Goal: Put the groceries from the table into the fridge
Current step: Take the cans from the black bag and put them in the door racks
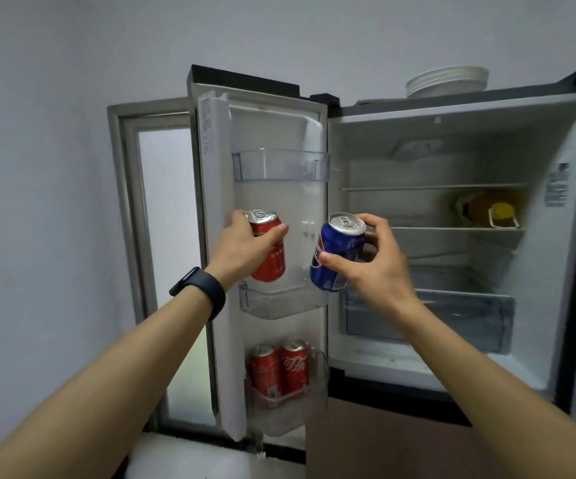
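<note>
Left hand [245,250] grips a red can [268,252], thumb across the front. The other fingers are hidden behind the can. The can's long axis is near upright, pull-tab end up, top leaning slightly left. The body is red with white lettering and the lid is silver.

Right hand [376,264] grips a blue can [336,254], thumb on the near side and fingers curled round the back near the rim. The long axis is tilted, silver lid up and leaning right, base down and to the left. The white and red logo is partly covered by the thumb. The two cans are apart, at about the same height.

Both hands are raised before the open fridge door [217,202]. Directly below the left hand is the clear middle door bin [279,302]. Whether the red can's base touches its rim cannot be told. Well below both hands, two more red cans [265,371] stand upright side by side in the lower door bin [286,413].

Right of the right hand, on an inner shelf [452,229], lies a yellow-capped item [502,212], too blurred to identify. The fridge's right edge is cut off.
</note>
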`<action>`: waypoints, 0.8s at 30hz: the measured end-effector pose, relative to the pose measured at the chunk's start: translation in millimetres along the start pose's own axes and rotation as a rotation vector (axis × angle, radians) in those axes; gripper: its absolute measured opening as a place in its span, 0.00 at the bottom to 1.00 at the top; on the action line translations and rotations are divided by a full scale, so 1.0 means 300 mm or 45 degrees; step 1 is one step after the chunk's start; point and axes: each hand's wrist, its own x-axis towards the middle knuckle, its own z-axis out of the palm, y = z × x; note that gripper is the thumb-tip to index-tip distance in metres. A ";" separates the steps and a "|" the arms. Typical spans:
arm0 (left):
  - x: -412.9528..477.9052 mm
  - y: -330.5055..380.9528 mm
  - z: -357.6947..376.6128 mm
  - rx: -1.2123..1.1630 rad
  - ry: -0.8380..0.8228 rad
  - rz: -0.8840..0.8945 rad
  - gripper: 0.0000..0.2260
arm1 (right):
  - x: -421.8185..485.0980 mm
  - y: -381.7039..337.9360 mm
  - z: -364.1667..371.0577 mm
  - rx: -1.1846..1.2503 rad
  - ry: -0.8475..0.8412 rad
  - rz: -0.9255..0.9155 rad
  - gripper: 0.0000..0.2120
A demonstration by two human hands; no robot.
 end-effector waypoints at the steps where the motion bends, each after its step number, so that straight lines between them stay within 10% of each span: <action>1: 0.019 -0.006 0.020 0.040 -0.003 -0.017 0.30 | 0.038 0.021 0.017 -0.002 -0.003 -0.008 0.34; 24: 0.091 -0.141 0.161 0.675 -0.030 -0.084 0.34 | 0.259 0.342 0.184 -0.242 -0.529 0.080 0.40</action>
